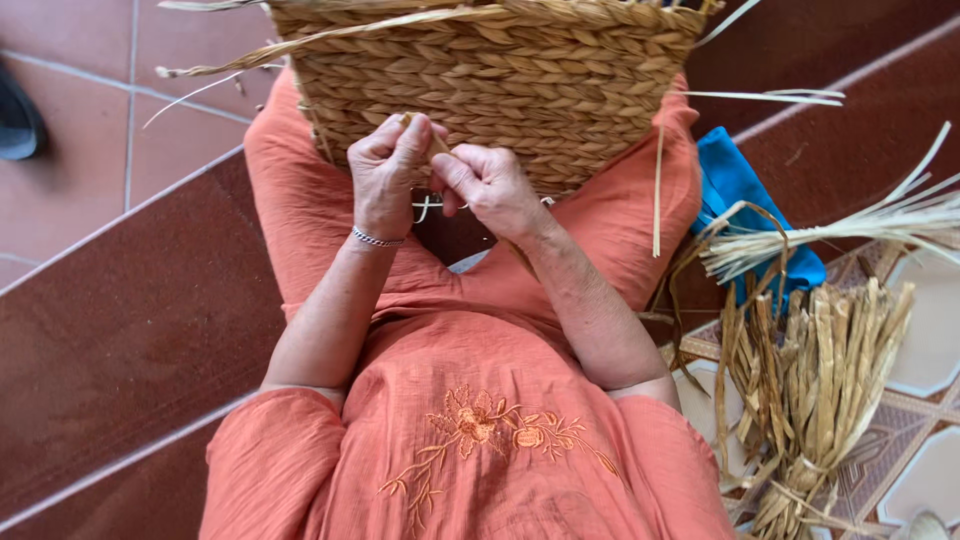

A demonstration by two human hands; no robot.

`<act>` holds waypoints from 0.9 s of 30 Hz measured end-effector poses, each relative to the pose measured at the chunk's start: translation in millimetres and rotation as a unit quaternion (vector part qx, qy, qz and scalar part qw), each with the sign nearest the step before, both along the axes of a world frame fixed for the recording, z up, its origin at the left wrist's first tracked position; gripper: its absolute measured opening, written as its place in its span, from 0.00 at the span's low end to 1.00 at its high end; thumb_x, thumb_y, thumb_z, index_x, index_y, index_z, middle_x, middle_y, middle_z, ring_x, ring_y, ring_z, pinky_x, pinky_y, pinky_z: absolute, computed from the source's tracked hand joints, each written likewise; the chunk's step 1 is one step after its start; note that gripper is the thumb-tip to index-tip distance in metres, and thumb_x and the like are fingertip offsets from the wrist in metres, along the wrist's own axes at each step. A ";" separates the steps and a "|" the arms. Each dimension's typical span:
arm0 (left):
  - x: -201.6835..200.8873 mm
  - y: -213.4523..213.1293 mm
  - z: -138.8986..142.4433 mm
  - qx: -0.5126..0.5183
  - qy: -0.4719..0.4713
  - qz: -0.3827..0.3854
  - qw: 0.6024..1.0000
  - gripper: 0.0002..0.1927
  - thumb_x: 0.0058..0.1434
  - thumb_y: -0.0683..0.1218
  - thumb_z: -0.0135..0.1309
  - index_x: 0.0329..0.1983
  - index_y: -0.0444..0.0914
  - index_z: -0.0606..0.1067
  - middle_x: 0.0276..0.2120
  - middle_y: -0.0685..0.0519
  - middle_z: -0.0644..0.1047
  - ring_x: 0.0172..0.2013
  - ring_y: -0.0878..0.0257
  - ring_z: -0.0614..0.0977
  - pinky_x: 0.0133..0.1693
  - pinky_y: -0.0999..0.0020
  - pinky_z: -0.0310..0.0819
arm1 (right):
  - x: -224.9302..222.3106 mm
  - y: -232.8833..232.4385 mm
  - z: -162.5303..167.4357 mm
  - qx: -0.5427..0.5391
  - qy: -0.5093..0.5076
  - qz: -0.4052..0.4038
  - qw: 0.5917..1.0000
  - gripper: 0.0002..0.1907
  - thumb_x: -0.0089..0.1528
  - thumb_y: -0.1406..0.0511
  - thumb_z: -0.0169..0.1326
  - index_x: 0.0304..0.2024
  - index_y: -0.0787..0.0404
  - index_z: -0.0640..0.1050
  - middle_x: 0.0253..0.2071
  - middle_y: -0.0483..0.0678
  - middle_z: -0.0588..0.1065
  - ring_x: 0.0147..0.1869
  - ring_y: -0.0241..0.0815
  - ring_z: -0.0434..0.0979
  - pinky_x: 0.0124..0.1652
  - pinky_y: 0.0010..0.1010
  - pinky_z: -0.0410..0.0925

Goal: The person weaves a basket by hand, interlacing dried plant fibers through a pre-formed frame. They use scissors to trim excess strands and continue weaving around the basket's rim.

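While the woven basket [500,70] rests on the person's lap just beyond both hands, the left hand [385,175] pinches a straw strand [437,140] slanting toward the right hand [490,185], which is closed beside it, nearly touching.

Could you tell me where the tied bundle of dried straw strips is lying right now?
In the head view, the bundle of dried straw strips lies on the patterned tile floor at the person's right, just below the blue cloth and loose pale strands.
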State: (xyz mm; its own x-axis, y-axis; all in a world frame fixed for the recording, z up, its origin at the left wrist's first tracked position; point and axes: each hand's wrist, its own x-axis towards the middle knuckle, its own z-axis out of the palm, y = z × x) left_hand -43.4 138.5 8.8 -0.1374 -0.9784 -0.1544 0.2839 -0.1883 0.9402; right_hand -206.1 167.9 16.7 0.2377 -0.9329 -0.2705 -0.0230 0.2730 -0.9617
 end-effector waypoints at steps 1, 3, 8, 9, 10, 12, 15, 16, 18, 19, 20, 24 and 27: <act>12.0 -3.2 -2.9 -0.031 -0.015 0.022 0.999 0.12 0.73 0.46 0.55 0.37 0.33 0.79 0.34 0.57 0.79 0.34 0.73 0.75 0.38 0.76 0.70 | 9.2 -3.9 -1.1 0.006 -0.004 0.009 1.000 0.16 0.72 0.60 0.52 0.34 0.63 0.80 0.24 0.41 0.76 0.28 0.28 0.74 0.31 0.23 0.67; 35.5 -6.9 -8.3 -0.010 -0.032 0.054 0.998 0.13 0.73 0.46 0.56 0.36 0.33 0.80 0.32 0.58 0.78 0.33 0.73 0.74 0.37 0.77 0.69 | 28.2 -7.1 -0.4 0.023 -0.014 0.028 0.999 0.16 0.72 0.60 0.52 0.34 0.63 0.80 0.24 0.40 0.77 0.28 0.28 0.74 0.32 0.22 0.68; 77.5 -26.0 -32.7 0.004 0.009 0.119 0.993 0.13 0.73 0.46 0.57 0.36 0.33 0.82 0.31 0.59 0.77 0.33 0.73 0.74 0.38 0.76 0.67 | 55.0 -5.8 11.8 0.005 0.056 0.045 0.997 0.14 0.71 0.60 0.52 0.36 0.62 0.81 0.23 0.41 0.77 0.28 0.27 0.75 0.31 0.23 0.69; 83.2 -29.7 -39.6 -0.004 0.006 0.129 0.992 0.13 0.73 0.46 0.58 0.36 0.33 0.82 0.31 0.58 0.78 0.32 0.73 0.74 0.38 0.76 0.67 | 58.1 -5.9 14.5 0.003 0.076 0.045 0.996 0.14 0.70 0.60 0.52 0.36 0.62 0.81 0.23 0.41 0.78 0.27 0.27 0.75 0.31 0.23 0.69; 89.7 -34.7 -46.6 -0.011 0.001 0.139 0.990 0.12 0.72 0.46 0.59 0.37 0.33 0.83 0.30 0.57 0.79 0.32 0.72 0.73 0.37 0.76 0.66 | 60.3 -7.4 17.0 -0.015 0.095 0.052 0.994 0.14 0.70 0.61 0.52 0.36 0.62 0.81 0.22 0.42 0.78 0.27 0.28 0.75 0.30 0.23 0.69; 108.3 -45.4 -60.9 -0.033 -0.030 0.170 0.985 0.12 0.71 0.47 0.59 0.37 0.34 0.83 0.31 0.55 0.81 0.32 0.71 0.77 0.40 0.73 0.71 | 63.1 -4.3 21.2 -0.044 0.130 0.064 0.989 0.13 0.69 0.62 0.52 0.35 0.62 0.81 0.21 0.43 0.78 0.25 0.29 0.77 0.28 0.24 0.69; 150.1 -66.1 -80.5 -0.046 -0.030 0.239 0.969 0.12 0.69 0.48 0.59 0.34 0.35 0.83 0.30 0.52 0.83 0.33 0.66 0.82 0.42 0.67 0.80 | 59.8 6.8 25.3 -0.080 0.163 0.086 0.980 0.12 0.68 0.64 0.53 0.32 0.62 0.81 0.22 0.45 0.78 0.23 0.32 0.78 0.27 0.26 0.69; 165.3 -69.1 -86.7 -0.044 -0.023 0.264 0.963 0.12 0.68 0.48 0.59 0.32 0.36 0.82 0.29 0.51 0.84 0.33 0.65 0.84 0.43 0.64 0.83 | 59.3 14.0 25.8 -0.088 0.169 0.094 0.977 0.12 0.68 0.64 0.53 0.32 0.61 0.81 0.22 0.44 0.78 0.23 0.32 0.79 0.28 0.27 0.70; 185.4 -71.8 -100.9 -0.043 -0.036 0.269 0.961 0.12 0.68 0.48 0.61 0.32 0.35 0.83 0.29 0.50 0.84 0.32 0.65 0.84 0.43 0.64 0.83 | 55.3 23.7 24.6 -0.110 0.185 0.109 0.970 0.11 0.67 0.64 0.53 0.31 0.59 0.81 0.22 0.42 0.78 0.24 0.33 0.80 0.30 0.28 0.71; 192.6 -74.1 -107.2 -0.042 -0.044 0.272 0.960 0.13 0.68 0.48 0.62 0.32 0.35 0.83 0.29 0.49 0.84 0.31 0.64 0.83 0.43 0.65 0.82 | 51.5 26.1 23.1 -0.157 0.217 0.107 0.957 0.11 0.67 0.64 0.54 0.31 0.59 0.81 0.22 0.41 0.78 0.25 0.35 0.78 0.34 0.31 0.69; 199.4 -79.1 -111.6 -0.031 -0.061 0.291 0.954 0.13 0.68 0.49 0.61 0.30 0.35 0.83 0.28 0.50 0.84 0.30 0.65 0.83 0.41 0.65 0.82 | 48.9 29.2 22.0 -0.201 0.246 0.105 0.942 0.11 0.67 0.64 0.56 0.30 0.58 0.81 0.21 0.41 0.78 0.26 0.38 0.77 0.38 0.35 0.67; 210.8 -93.3 -115.4 -0.043 -0.090 0.304 0.947 0.14 0.67 0.49 0.62 0.30 0.35 0.83 0.27 0.51 0.84 0.28 0.67 0.81 0.35 0.67 0.78 | 36.8 46.6 26.1 -0.286 0.338 0.098 0.891 0.11 0.65 0.62 0.61 0.29 0.59 0.80 0.23 0.45 0.75 0.31 0.45 0.74 0.47 0.38 0.64; 231.0 -111.7 -103.2 -0.028 -0.044 0.348 0.936 0.13 0.66 0.47 0.63 0.30 0.33 0.84 0.26 0.49 0.84 0.27 0.65 0.81 0.32 0.67 0.75 | 19.2 58.2 36.2 -0.305 0.326 0.072 0.892 0.06 0.65 0.64 0.60 0.32 0.56 0.81 0.27 0.42 0.76 0.31 0.43 0.74 0.47 0.38 0.65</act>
